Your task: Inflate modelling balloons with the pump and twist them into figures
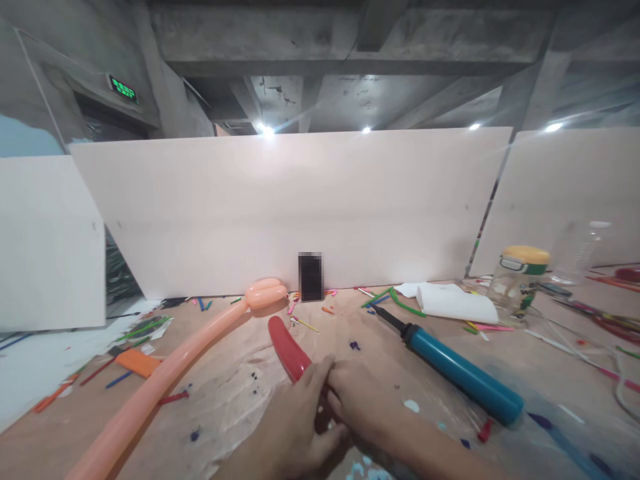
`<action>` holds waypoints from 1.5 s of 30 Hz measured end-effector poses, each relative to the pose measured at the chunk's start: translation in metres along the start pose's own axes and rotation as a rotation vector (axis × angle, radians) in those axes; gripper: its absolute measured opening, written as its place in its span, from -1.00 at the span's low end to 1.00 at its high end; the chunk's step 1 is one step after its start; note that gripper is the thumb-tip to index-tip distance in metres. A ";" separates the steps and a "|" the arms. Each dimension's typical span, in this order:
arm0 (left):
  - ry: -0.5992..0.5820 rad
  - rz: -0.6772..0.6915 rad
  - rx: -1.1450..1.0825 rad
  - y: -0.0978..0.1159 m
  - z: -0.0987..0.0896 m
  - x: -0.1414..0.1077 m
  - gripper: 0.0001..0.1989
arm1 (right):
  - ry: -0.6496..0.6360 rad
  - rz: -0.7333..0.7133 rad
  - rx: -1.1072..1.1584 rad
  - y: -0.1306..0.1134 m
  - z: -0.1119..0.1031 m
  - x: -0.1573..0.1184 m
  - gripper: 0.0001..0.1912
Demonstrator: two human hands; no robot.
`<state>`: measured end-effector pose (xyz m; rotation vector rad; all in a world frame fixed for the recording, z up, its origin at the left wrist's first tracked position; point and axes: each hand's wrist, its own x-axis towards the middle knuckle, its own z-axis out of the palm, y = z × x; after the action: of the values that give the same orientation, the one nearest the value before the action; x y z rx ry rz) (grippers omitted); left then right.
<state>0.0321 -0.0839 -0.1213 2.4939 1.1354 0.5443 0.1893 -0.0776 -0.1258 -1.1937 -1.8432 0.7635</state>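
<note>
A short inflated red balloon (289, 350) points away from me, its near end tucked under my fingers. My left hand (285, 420) is closed round that end, with its thumb reaching toward the right. Pressed up against it, my right hand (363, 397) has curled fingers at the same balloon, and a dark red bit shows between the two palms. The exact grip of the fingertips is hidden. To the left lies a long peach balloon (175, 363) with twisted bubbles at its far end. A teal balloon pump (463, 373) with a black nozzle rests to the right.
A dark phone (311, 277) leans on the white board (300, 213) behind the table. Further right are a white paper roll (455, 303), a yellow-lidded bottle (520, 280) and a clear bottle (580, 253). Balloon scraps and an orange item (137, 362) litter the brown tabletop (230, 393).
</note>
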 end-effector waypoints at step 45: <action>0.923 0.193 0.414 0.002 -0.104 0.062 -0.84 | 0.287 -0.359 -0.491 -0.115 -0.048 0.057 -0.73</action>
<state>0.0213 -0.0214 -0.0177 2.7587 1.3999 1.8038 0.1655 -0.0645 0.0088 -1.1419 -1.9745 -0.0681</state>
